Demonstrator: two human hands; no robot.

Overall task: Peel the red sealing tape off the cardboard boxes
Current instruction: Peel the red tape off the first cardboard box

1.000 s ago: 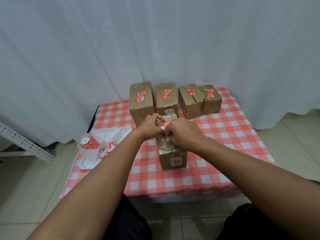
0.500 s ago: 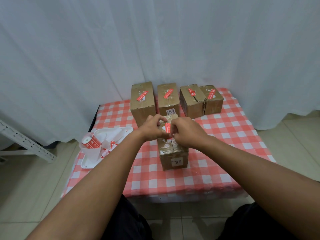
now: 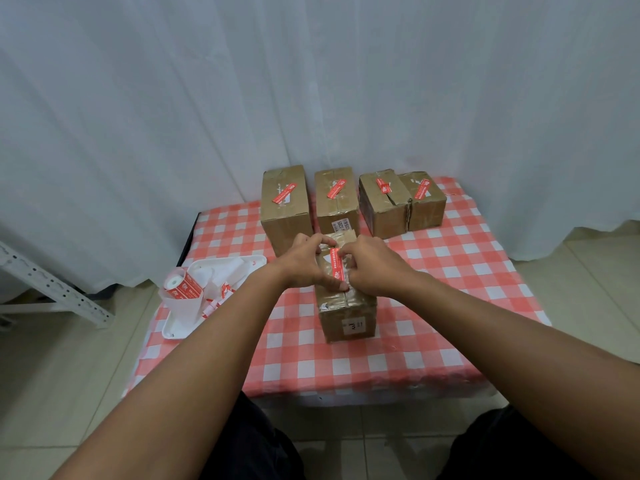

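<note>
head view: near box sits mid table, long side running away from the person. red tape strip on top runs the same way, near to far. left hand & right hand both curl on the strip, pinching it. 4 more boxes w/ red strips stand at the back.

Both your forearms reach forward and converge, bare to the elbow. Your left hand is curled, thumb and forefinger arched inward. Your right hand is curled too, knuckles up, its fingers bent toward the left hand. The two hands nearly touch.
</note>
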